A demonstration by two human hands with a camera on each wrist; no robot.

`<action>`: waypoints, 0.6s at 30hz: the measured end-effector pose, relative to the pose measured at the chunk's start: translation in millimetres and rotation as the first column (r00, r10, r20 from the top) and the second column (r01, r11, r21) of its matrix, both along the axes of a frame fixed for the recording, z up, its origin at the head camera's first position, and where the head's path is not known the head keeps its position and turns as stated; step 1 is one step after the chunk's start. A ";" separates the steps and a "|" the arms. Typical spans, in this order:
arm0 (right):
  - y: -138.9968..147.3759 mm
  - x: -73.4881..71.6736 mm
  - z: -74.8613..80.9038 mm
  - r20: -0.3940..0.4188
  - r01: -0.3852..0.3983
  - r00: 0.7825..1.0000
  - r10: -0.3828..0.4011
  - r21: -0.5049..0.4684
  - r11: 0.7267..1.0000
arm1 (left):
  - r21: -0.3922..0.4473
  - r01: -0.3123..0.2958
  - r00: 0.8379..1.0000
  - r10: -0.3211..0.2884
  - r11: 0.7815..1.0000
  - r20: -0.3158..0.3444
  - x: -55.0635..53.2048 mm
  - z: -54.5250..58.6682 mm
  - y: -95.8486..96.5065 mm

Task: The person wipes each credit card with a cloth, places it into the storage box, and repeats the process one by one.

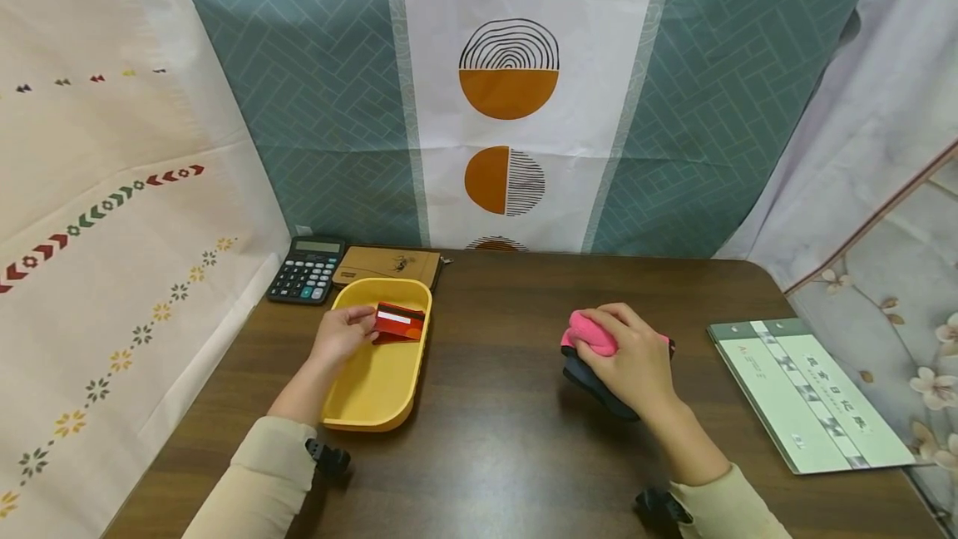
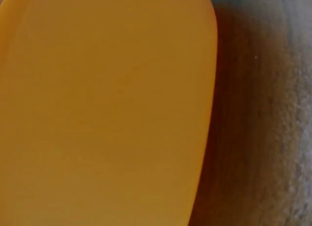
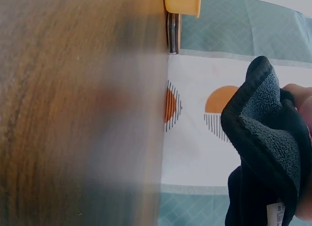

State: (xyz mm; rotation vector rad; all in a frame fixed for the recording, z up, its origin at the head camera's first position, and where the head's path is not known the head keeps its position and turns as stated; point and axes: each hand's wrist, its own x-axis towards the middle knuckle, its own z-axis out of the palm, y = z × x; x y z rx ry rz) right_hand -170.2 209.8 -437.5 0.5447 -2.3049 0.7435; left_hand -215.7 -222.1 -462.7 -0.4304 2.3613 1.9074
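My left hand (image 1: 343, 341) is over the left side of a yellow tray (image 1: 374, 389) and pinches a red bank card (image 1: 399, 321) by its left edge. The card bears a black stripe and a white strip; more red shows beneath it, partly hidden. The left wrist view holds only the yellow tray (image 2: 107, 109) and tabletop, with no fingers in sight. Above the table on the right, my right hand (image 1: 632, 356) grips a bunched cleaning cloth (image 1: 591, 335), pink on one face and dark grey on the other. Its grey side (image 3: 268, 138) and a white label show in the right wrist view.
A black calculator (image 1: 305, 271) and a brown notebook (image 1: 389, 263) lie behind the tray, near the table's back left. On the right is a pale green notepad (image 1: 804, 389). Fabric hangings (image 1: 509, 131) surround the brown wooden table (image 1: 494, 406).
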 end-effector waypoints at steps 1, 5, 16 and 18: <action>-0.1 0.3 -0.1 0.004 0.001 1.000 -0.001 0.002 1.000 | -0.012 0.006 1.000 -0.006 1.000 0.001 1.2 0.7 0.3; -0.4 0.9 0.1 0.011 0.003 1.000 -0.003 0.005 1.000 | -0.136 0.025 1.000 -0.025 0.990 0.003 4.7 2.9 1.8; 4.5 -0.4 -5.0 0.084 0.039 0.996 -0.040 0.014 0.999 | -0.247 0.033 0.999 -0.039 0.968 -0.016 15.3 17.2 17.2; 5.9 -1.1 -6.3 0.127 0.057 0.990 -0.060 0.028 0.998 | -0.258 0.027 0.997 -0.044 0.966 -0.063 18.2 20.3 24.3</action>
